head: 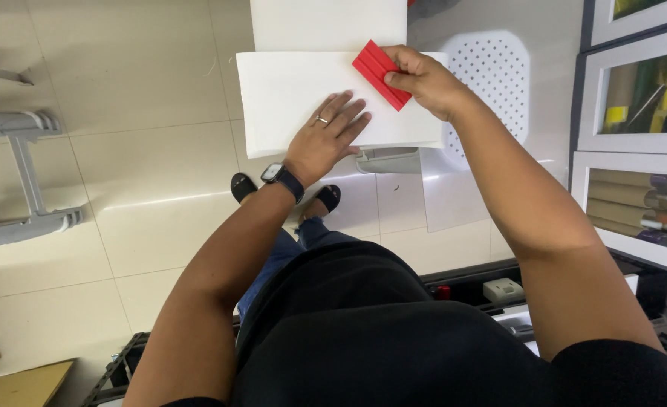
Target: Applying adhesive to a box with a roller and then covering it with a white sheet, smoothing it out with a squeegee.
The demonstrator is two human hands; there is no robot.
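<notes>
Left hand (326, 139) spread flat on a white sheet (288, 98) lying over a white perforated chair (499, 75), right hand (424, 79) pinching a red scraper (379, 73) pressed against the sheet's top edge, tiled floor (122, 151) below

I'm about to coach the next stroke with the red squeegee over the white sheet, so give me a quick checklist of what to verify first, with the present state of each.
1. Right hand grips the red squeegee: ok.
2. Squeegee lies over the white sheet: ok.
3. Left hand lies flat on the sheet, holding it: ok.
4. Left fingers apart from the squeegee: ok.
5. Sheet free of wrinkles: none visible, ok.
6. Support under the sheet: cannot tell, hidden.
</notes>
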